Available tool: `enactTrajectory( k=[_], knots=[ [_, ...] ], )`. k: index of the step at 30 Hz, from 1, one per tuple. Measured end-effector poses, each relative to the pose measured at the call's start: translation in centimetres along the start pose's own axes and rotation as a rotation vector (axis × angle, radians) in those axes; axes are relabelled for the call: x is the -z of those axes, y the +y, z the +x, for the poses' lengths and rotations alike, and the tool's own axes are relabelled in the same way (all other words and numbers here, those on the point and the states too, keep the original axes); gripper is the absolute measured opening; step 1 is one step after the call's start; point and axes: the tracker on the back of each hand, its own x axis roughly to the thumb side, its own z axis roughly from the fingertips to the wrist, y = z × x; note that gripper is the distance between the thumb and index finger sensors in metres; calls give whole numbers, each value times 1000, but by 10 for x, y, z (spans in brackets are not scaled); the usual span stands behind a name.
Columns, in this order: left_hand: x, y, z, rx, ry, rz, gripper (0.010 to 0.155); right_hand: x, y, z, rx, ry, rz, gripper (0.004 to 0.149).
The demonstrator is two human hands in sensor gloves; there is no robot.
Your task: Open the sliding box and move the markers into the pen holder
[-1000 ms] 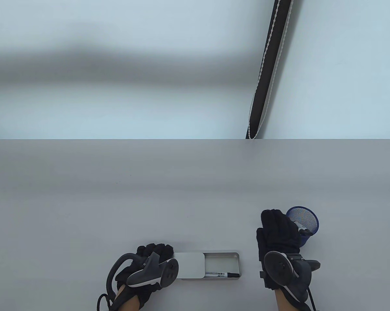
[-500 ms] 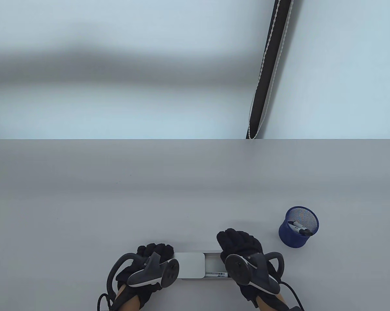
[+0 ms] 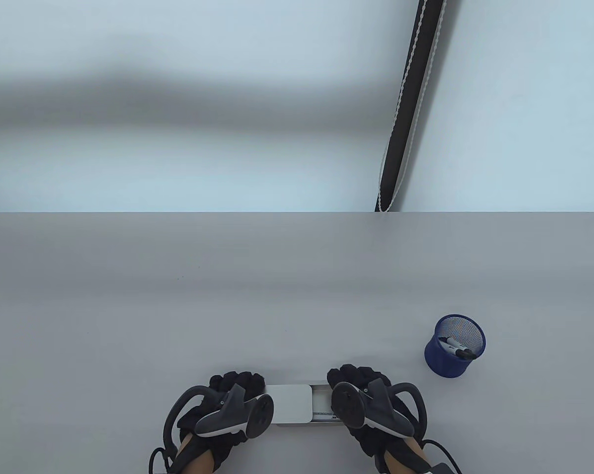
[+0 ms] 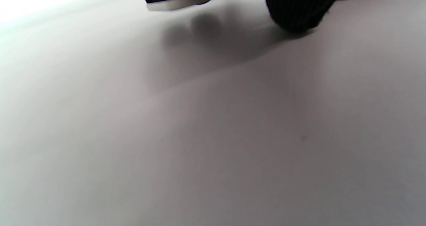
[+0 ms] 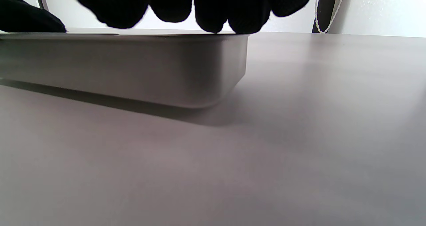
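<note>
Right hand [image 3: 363, 395] over open sliding box [image 3: 297, 402], reaching for last marker [image 3: 326, 416]; grasp hidden, cannot tell. Left hand [image 3: 232, 395] steadies lid end. Next: pinch, carry to pen holder [image 3: 455, 345] beyond right hand.

You see a plain grey table [image 3: 178, 296] under everything. Behind its far edge stands a pale wall [image 3: 178, 148]. A black pole [image 3: 408, 103] with a white beaded cord [image 3: 399, 98] leans there.
</note>
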Motion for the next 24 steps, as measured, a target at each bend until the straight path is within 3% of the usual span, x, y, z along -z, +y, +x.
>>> enactTrajectory(
  k=[10, 20, 24],
  knots=[
    [0, 0, 0, 8, 1, 5, 75, 1, 2, 0, -15, -1, 67, 55],
    [1, 1, 1, 23, 3, 15, 76, 3, 6, 1, -82, 24, 63, 55],
    [1, 1, 2, 19, 2, 16, 76, 5, 9, 2, -150, 47, 55, 68]
  ],
)
